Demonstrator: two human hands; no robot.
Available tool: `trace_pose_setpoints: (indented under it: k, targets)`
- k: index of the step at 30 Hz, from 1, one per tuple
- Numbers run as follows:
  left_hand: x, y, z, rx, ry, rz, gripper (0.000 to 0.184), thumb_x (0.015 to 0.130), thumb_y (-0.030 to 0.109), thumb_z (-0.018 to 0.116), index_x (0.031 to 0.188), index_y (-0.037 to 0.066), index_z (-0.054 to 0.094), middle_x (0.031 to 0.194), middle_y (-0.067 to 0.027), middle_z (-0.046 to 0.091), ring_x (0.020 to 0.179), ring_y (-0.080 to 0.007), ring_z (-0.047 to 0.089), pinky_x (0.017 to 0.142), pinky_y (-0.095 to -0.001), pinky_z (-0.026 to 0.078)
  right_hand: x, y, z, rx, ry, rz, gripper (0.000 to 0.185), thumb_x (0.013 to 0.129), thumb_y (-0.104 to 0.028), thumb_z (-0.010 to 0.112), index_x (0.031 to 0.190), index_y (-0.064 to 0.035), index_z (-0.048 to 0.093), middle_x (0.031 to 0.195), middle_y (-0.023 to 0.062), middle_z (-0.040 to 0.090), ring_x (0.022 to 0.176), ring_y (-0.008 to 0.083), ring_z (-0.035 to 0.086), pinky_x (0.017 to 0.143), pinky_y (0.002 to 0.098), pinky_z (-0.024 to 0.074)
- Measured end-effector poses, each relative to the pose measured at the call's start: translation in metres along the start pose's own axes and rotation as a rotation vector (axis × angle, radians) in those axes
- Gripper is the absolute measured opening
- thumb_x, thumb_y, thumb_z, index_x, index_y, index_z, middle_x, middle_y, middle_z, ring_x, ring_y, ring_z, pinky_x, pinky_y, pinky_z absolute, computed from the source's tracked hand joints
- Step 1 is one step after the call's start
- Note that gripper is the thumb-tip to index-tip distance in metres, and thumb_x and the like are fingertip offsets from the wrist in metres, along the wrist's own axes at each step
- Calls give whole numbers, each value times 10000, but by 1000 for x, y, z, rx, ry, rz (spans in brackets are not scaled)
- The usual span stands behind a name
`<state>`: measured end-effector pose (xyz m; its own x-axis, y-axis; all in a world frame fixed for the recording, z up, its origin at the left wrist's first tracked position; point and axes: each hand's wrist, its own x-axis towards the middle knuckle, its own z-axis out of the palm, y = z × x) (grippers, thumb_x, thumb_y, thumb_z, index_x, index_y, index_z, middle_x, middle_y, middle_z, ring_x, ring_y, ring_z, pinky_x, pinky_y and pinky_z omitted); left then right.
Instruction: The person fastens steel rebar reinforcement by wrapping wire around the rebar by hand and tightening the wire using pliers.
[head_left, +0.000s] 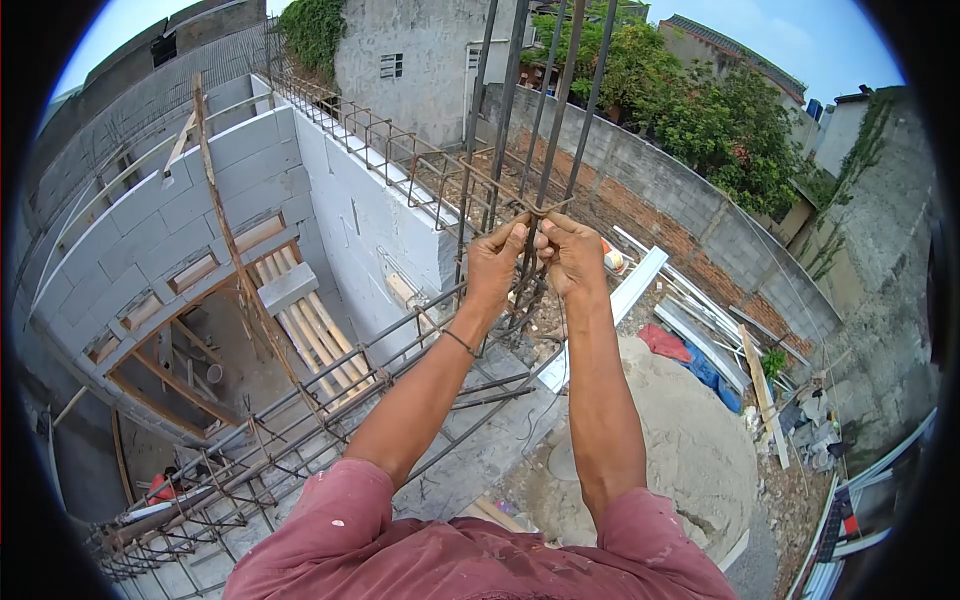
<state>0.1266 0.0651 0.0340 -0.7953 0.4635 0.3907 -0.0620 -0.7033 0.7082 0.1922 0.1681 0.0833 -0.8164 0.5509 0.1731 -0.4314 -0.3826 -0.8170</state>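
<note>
Both arms reach forward to a column of upright steel rebars [551, 120]. My left hand [492, 258] is closed in a pinch against the bars, just under a rusty stirrup [540, 211]; what sits between its fingertips is too small to make out. Beside it, my right hand [574, 254] is pinched too, its fingertips close to the left ones at the same bars. A thin dark tie wire [564, 335] trails down from the right hand. Lower parts of the bars are partly hidden behind my hands.
A horizontal rebar cage [380, 140] tops the light block wall [350, 200] at left, above a deep room with wooden poles [225, 215]. More rebar cage [250, 455] crosses at lower left. Below right lie a sand pile [670, 450], white metal profiles [640, 285] and a blue tarp [712, 375].
</note>
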Motion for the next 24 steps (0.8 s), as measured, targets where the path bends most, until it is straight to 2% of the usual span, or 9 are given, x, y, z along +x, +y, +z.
trace_pose_setpoints:
  k: [5, 8, 10, 11, 16, 18, 19, 22, 24]
  targets:
    - [8, 1, 15, 24, 160, 34, 306, 976, 190, 725, 1178, -39, 731, 1031, -58, 750, 889, -76, 634, 762, -231, 501, -18, -11, 12, -200, 33, -18, 247, 951, 17, 653, 1172, 126, 675, 834, 84, 700, 641, 121, 662, 499, 198, 454]
    - [5, 2, 23, 129, 282, 86, 261, 965, 151, 725, 1135, -47, 740, 1036, -66, 750, 876, -95, 644, 761, -248, 502, -25, -13, 20, -546, 180, -73, 230, 922, -9, 683, 1127, 84, 727, 844, 123, 737, 655, 157, 685, 554, 259, 516]
    - [-1, 1, 31, 222, 304, 135, 240, 969, 127, 707, 1130, -47, 742, 1031, -70, 751, 872, -103, 650, 773, -249, 508, -27, -13, 27, -945, 270, -302, 208, 876, -43, 708, 1056, 42, 769, 867, 186, 761, 684, 210, 713, 656, 337, 565]
    - [-5, 1, 33, 318, 328, 179, 222, 973, 103, 688, 1125, -48, 744, 1027, -74, 753, 868, -111, 656, 785, -250, 514, -36, -16, 36, -1060, 299, -365, 210, 832, -50, 698, 1009, 32, 777, 888, 234, 752, 743, 298, 738, 774, 398, 573]
    - [3, -6, 15, 167, 214, 237, 241, 970, 71, 632, 1155, -58, 720, 1051, -108, 750, 928, -156, 680, 858, -278, 532, -38, -16, 37, -1322, 226, -629, 274, 798, -25, 698, 1054, 46, 766, 922, 256, 740, 846, 361, 734, 803, 412, 553]
    - [10, 1, 8, -497, 90, -94, 285, 968, 89, 598, 1170, -97, 677, 1027, -172, 751, 963, -222, 705, 893, -336, 547, -44, -16, 44, -1371, 220, -723, 292, 803, -60, 715, 1083, 8, 761, 917, 225, 728, 829, 388, 713, 786, 447, 554]
    - [12, 7, 9, -546, 109, -171, 311, 1018, 208, 600, 1116, -82, 656, 949, -156, 745, 894, -223, 719, 821, -323, 573, -48, -17, 49, -1372, 221, -722, 292, 803, -60, 715, 1083, 8, 761, 917, 225, 728, 829, 388, 713, 786, 447, 554]
    - [25, 1, -5, -438, -101, -210, 360, 1031, 333, 624, 1036, -23, 676, 900, -94, 736, 818, -165, 713, 737, -282, 579, -54, -20, 58, -1441, 187, -817, 275, 832, -98, 722, 1101, -53, 757, 908, 184, 682, 803, 392, 690, 746, 470, 551]
    - [22, 3, 9, -445, -48, -170, 352, 1007, 393, 640, 969, 45, 674, 857, -39, 718, 738, -115, 685, 654, -248, 562, -54, -16, 55, -1622, 121, -756, 249, 861, -136, 725, 1105, -104, 765, 911, 159, 639, 796, 369, 684, 702, 473, 550]
